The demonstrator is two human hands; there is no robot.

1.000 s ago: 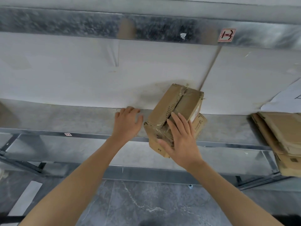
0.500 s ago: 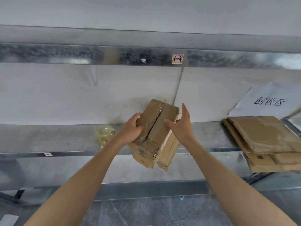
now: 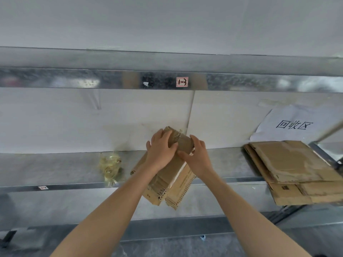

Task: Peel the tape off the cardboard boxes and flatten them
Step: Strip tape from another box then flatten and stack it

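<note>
You are holding a cardboard box with both hands on the metal shelf. It is lying tilted on the shelf, with its near end jutting out over the shelf's front edge and its far end raised towards the white back panel. Your left hand is lying on top of the box near its far end, fingers curling over the upper edge and thumb pointing across towards the other hand. Your right hand is gripping the box from its right side, thumb resting on the top face and fingers wrapping round the far right edge. The two hands are almost touching at the thumbs. A strip of shiny tape is showing on the far end of the box, between your fingertips.

A cardboard piece with a notched edge is sticking out from under the box's right side. I cannot tell whether it belongs to the same box.

To the left on the shelf, a crumpled wad of yellowish clear tape is sitting apart from the box. Well to the right, a stack of flattened cardboard is overhanging the front edge, with a white paper sign leaning behind it. A red-bordered label is sticking to the upper rail.
</note>
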